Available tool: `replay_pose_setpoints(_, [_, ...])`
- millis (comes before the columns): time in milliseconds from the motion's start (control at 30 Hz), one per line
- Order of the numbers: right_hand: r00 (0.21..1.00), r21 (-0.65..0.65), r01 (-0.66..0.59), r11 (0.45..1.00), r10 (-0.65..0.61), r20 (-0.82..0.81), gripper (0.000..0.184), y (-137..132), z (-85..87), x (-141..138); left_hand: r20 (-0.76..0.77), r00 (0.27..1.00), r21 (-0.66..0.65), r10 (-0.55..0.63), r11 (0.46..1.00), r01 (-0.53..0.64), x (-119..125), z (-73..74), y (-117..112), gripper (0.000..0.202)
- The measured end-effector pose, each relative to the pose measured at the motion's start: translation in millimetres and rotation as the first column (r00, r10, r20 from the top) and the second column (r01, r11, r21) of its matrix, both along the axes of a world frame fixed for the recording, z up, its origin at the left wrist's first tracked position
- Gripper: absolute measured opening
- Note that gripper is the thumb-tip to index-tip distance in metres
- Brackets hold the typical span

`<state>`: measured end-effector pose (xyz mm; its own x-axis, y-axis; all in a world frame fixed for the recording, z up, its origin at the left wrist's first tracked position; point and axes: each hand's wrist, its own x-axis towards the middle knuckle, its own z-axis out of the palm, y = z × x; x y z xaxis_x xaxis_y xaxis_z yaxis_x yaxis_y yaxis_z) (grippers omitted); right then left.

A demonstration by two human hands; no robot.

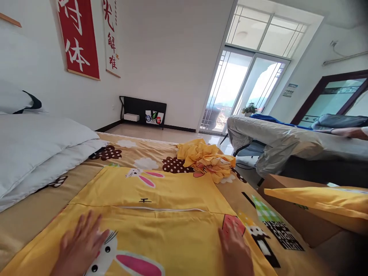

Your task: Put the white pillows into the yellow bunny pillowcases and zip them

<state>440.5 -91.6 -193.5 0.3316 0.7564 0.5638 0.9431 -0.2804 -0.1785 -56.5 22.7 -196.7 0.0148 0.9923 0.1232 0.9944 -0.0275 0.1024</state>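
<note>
A yellow rabbit-print fabric cover point(178, 237) lies spread flat on the bed, with a pale zipper point(163, 209) running across it. My left hand point(82, 243) rests palm down on its left part, beside a printed rabbit's face, fingers spread. On the right part, my right hand point(234, 243) lies over a red strawberry print, its fingers stretched out and slightly blurred. Neither hand grips anything. Just beyond the cover's far right corner sits a crumpled heap of yellow cloth point(205, 155).
Grey-white pillows point(43, 145) lie on the left of the patterned bed sheet point(138, 147). To the right, a cardboard box point(299, 207) has yellow fabric point(324, 197) on top. Farther back are a plastic-covered piece of furniture point(276, 136) and another person's arm point(347, 132).
</note>
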Motion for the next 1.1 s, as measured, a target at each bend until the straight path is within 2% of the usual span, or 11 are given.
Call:
replay_pose_setpoints(100, [0.962,-0.267,-0.273,0.924,0.256,-0.098,0.057,69,42.9,-88,0.096,0.915,0.007,-0.391,0.920,0.392,94,39.0,22,0.054])
replay_pose_setpoints(167, [0.899,-0.434,-0.437,0.788,0.368,-0.237,0.052,116,60.1,-146,0.124,0.876,-0.076,-0.466,0.876,0.477,155,56.1,44,0.052])
replay_pose_setpoints(233, [0.872,-0.494,-0.489,0.720,0.394,-0.289,0.049,151,62.7,-173,0.124,0.898,-0.146,-0.423,0.887,0.438,189,57.6,67,0.053])
replay_pose_setpoints(333, [0.903,-0.538,-0.427,0.727,0.317,-0.289,0.056,172,52.9,-140,0.089,0.945,-0.164,-0.314,0.932,0.325,171,46.0,101,0.058])
replay_pose_setpoints(500, [0.978,-0.549,-0.144,0.823,0.036,-0.203,0.061,145,56.6,-9,0.015,1.000,-0.126,0.025,0.992,-0.023,48,36.3,145,0.063])
replay_pose_setpoints(600, [0.988,-0.495,-0.112,0.862,0.041,-0.151,0.061,131,66.5,12,-0.015,0.991,-0.068,0.132,0.989,-0.133,22,35.2,147,0.060])
replay_pose_setpoints(700, [0.944,-0.479,-0.330,0.814,0.297,-0.146,0.048,140,68.2,-36,0.038,0.994,-0.048,-0.105,0.993,0.106,65,41.6,141,0.057])
replay_pose_setpoints(800, [0.747,-0.498,-0.641,0.584,0.624,-0.231,0.032,166,60.5,-112,0.113,0.957,-0.043,-0.267,0.961,0.273,134,58.0,145,0.057])
replay_pose_setpoints(900, [0.515,-0.434,-0.824,0.363,0.798,-0.312,0.048,199,49.2,-161,0.134,0.957,0.002,-0.257,0.966,0.259,180,69.7,158,0.059])
replay_pose_setpoints(967, [0.541,-0.424,-0.815,0.396,0.781,-0.310,0.056,221,42.4,-165,0.138,0.939,0.039,-0.316,0.949,0.313,189,65.6,162,0.056])
replay_pose_setpoints(1100, [0.734,-0.445,-0.670,0.594,0.622,-0.275,0.056,262,34.1,-126,0.124,0.862,-0.018,-0.492,0.867,0.498,178,35.6,157,0.055])
